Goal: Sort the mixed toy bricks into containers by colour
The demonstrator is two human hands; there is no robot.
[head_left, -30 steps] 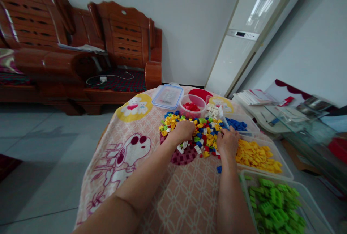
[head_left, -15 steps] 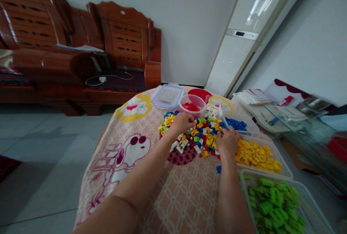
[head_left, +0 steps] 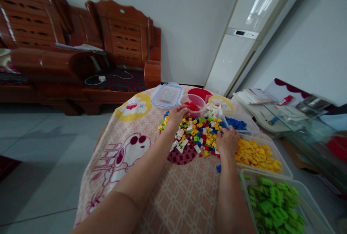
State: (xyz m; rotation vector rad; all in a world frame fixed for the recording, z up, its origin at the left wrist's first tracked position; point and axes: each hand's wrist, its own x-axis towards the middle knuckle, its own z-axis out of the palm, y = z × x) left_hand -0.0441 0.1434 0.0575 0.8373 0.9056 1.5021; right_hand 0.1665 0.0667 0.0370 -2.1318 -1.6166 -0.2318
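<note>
My left hand [head_left: 177, 115] is at the near left rim of a round clear tub [head_left: 202, 108] that holds red toy bricks [head_left: 192, 106]. Its fingers are pinched together; whatever is between them is too small to make out. A loose pile of mixed toy bricks [head_left: 200, 132] in white, yellow, blue, green and red lies on the cloth. At the pile's right edge rests my right hand [head_left: 227, 141], fingers curled down at the bricks; what they hold, if anything, is hidden. Beside it are yellow bricks [head_left: 257, 156] in a clear container.
Blue bricks [head_left: 236, 123] sit in another clear box, and green bricks [head_left: 276, 205] in one at the near right. White bricks [head_left: 213, 110] are behind the pile. A clear lid [head_left: 167, 96] and a red lid [head_left: 200, 92] lie at the back of the cloth-covered table [head_left: 187, 198].
My left hand has moved from above the pile, up and slightly left, to the rim of the red-brick tub. My right hand has stayed at the pile's right edge.
</note>
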